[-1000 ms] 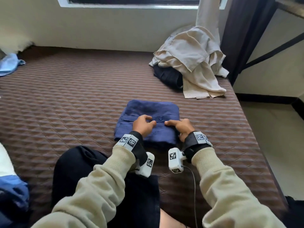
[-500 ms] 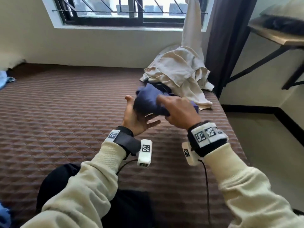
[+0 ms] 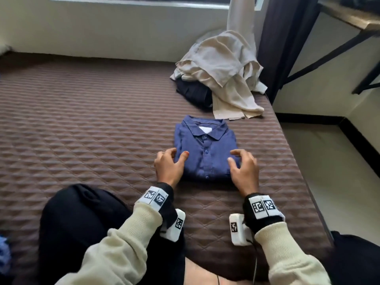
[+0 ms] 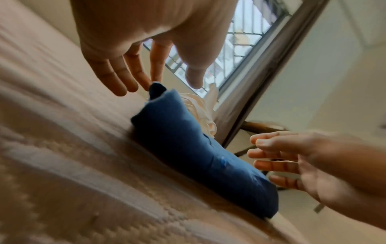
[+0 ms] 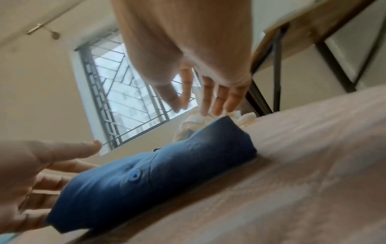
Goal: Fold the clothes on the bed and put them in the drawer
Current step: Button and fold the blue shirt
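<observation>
A blue shirt [image 3: 205, 150] lies folded into a neat rectangle on the bed [image 3: 82, 130], collar up and pointing toward the far edge, a white label showing inside the neck and a row of small blue buttons running down its front. The cloth looks soft and slightly creased; seen from the wrist cameras it forms a thick, rounded pad. It sits nearer the bed's right edge than the left. The bed cover is brown, quilted in a raised diamond pattern.

The left hand [image 3: 168, 166] rests at the shirt's near left corner, fingers relaxed and spread, fingertips touching the cloth and gripping nothing. The right hand [image 3: 244, 169] is at the near right corner, fingers loosely bent and apart, also holding nothing; whether they touch the cloth or hover just over it cannot be told.

By the far right corner of the bed lies a crumpled pile of beige clothes [image 3: 224, 75], thin and loosely draped over a dark garment [image 3: 193, 93] that is mostly covered. The pile is near the shirt's collar but apart from it. A broad stretch of bare quilted cover runs to the left of the shirt.

A dark trouser knee [image 3: 82, 223] lies on the near part of the bed, cut off by the frame. Both wrist views are blurred, and a dark curtain [image 3: 283, 38] hangs beyond the right edge.
</observation>
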{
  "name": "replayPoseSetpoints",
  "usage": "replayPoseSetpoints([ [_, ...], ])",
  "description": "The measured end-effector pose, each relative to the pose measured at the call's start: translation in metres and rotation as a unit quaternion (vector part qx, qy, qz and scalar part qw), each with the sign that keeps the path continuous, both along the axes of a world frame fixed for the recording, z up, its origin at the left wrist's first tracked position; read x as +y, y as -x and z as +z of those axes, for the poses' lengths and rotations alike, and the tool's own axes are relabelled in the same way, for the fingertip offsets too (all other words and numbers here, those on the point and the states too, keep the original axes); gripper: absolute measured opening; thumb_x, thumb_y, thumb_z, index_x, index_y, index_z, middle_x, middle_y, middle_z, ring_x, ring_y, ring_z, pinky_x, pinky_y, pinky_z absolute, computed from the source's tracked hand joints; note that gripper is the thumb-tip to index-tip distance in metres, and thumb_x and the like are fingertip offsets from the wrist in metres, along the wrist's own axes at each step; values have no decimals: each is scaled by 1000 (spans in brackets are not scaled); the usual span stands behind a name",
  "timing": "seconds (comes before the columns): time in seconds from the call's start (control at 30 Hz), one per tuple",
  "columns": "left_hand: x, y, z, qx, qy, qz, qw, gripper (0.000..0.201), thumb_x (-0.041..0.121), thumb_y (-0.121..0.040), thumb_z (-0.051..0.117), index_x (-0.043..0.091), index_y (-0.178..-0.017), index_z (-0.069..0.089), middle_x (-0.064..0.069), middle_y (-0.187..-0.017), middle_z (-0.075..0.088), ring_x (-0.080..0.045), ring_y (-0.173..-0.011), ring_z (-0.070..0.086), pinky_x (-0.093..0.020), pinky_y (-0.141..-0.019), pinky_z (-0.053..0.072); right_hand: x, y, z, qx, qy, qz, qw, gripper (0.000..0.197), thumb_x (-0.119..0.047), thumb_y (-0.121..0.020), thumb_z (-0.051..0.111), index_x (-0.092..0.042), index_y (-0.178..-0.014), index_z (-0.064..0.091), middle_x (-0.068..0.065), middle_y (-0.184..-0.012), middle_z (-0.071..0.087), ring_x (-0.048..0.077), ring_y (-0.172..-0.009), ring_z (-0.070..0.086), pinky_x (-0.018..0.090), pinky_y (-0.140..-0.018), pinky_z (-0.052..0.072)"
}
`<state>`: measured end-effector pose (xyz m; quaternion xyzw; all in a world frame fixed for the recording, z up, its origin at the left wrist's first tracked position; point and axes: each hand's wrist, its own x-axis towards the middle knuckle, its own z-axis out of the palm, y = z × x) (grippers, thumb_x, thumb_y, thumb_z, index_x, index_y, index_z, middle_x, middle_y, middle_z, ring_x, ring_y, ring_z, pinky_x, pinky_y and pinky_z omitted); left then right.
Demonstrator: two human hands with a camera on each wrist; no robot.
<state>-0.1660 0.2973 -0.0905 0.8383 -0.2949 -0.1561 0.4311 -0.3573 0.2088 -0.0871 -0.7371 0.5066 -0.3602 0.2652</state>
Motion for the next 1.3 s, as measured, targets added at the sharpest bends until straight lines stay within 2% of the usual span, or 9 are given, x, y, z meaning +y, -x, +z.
replayPoseSetpoints([
  [0.07,-5,9,5,-40,-42,-30,998,48,43,-86,67,4,-113,67,-20,-112,65,-35,-110,57,-37,-94,43,-4,-1,-5,1,-73,-74,995,22,-19,-88,65,-6,-105,65,18,-104,65,38,-100,58,42,-91,42],
  [0.2,-14,16,9,-16,-96,-22,995,37,34,-91,60,-1,-95,68,-24,-102,67,-41,-103,59,-39,-80,45,-5,-6,-14,40,-190,-94,976,36,-31,-94,59,-1,-113,58,24,-118,59,40,-111,54,40,-90,40],
  [0.47,-15,28,13,82,-131,83,985,34,24,-100,47,0,-120,60,-27,-124,59,-43,-116,54,-42,-94,43,-16,-1,-7,69,-247,-177,950,28,-29,-101,46,-11,-107,66,16,-118,64,36,-115,54,45,-107,24],
  [0.57,-12,30,11,87,-97,110,985,26,26,-99,49,6,-113,58,-24,-120,59,-40,-110,56,-40,-88,42,-16,3,-10,7,-236,-190,953,29,-34,-100,48,-11,-97,66,13,-104,67,36,-107,57,43,-103,30],
  [0.7,1,36,12,14,-36,121,992,24,27,-97,54,8,-107,63,-19,-117,54,-37,-108,53,-38,-89,40,-11,8,-10,-88,-193,-215,953,35,-42,-97,51,-11,-85,63,11,-83,63,36,-93,60,40,-87,45],
  [0.87,1,38,7,5,-56,75,996,30,31,-97,50,8,-102,69,-16,-108,66,-35,-101,58,-39,-85,47,3,-1,-10,25,-197,-145,969,37,-51,-94,52,-16,-98,64,11,-104,68,34,-108,57,45,-102,29],
  [1.1,2,42,27,-86,-3,90,992,21,22,-93,59,8,-103,72,-16,-109,61,-32,-109,49,-37,-91,37,-3,-4,-5,30,-64,-137,988,32,-36,-96,55,-6,-94,63,17,-103,66,36,-101,56,42,-87,41],
  [1.2,-1,45,30,-78,47,48,995,20,17,-93,58,3,-100,70,-17,-103,65,-33,-102,56,-31,-81,38,0,-7,-1,20,-47,-131,990,30,-32,-98,53,-4,-97,62,16,-104,65,36,-103,55,43,-91,37],
  [1.3,-5,40,32,-7,-22,55,998,22,18,-96,47,5,-107,62,-19,-110,65,-35,-103,58,-33,-79,41,-2,-8,0,69,-124,-132,981,33,-36,-102,43,-7,-104,59,16,-109,66,35,-110,54,43,-101,27],
])
